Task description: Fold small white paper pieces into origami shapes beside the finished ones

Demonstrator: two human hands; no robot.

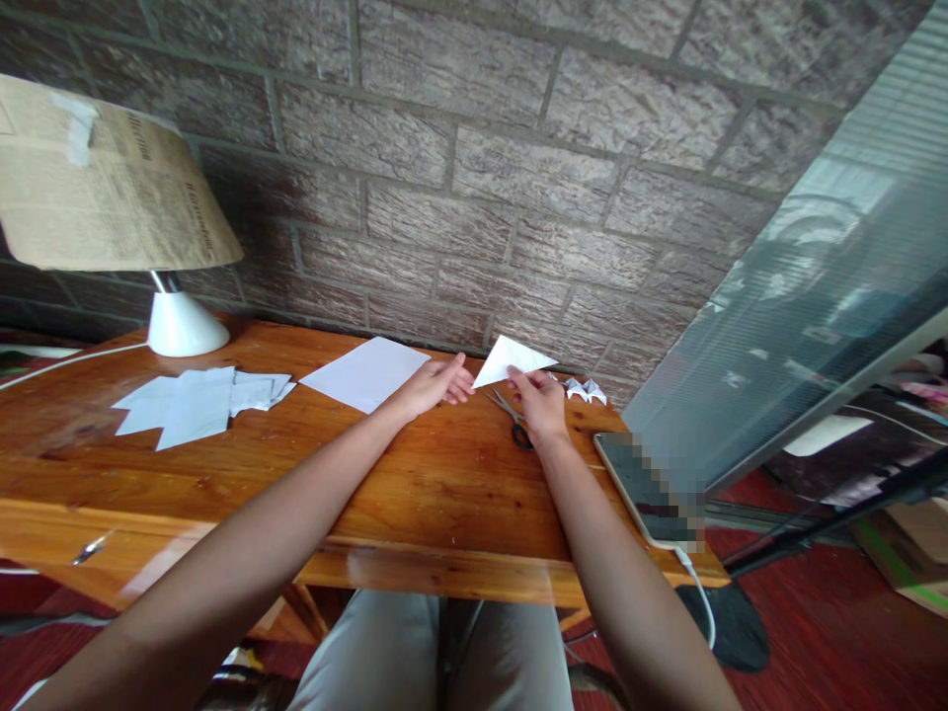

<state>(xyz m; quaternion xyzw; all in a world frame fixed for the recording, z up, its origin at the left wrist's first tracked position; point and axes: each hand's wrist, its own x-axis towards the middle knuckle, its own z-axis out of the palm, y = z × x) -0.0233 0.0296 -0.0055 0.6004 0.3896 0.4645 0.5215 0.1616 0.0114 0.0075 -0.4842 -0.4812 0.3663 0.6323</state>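
Observation:
A white sheet of paper folded into a triangle (511,359) is held up over the back of the wooden table, pinched at its lower edge by my right hand (540,403). My left hand (438,385) is beside the triangle's left corner, fingers stretched out and slightly spread, holding nothing. Under my right hand lies a pair of scissors (519,431) with dark handles, partly hidden by that hand. A flat white sheet of paper (366,371) rests on the table behind my left wrist. Small folded paper pieces (585,390) stand to the right of my right hand.
Several cut white papers (189,400) overlap on the left of the wooden table (296,474). A lamp (185,321) with a newspaper-covered shade stands behind them. A tablet-like device (644,489) with a white cable lies by the right edge. A brick wall (444,188) rises behind.

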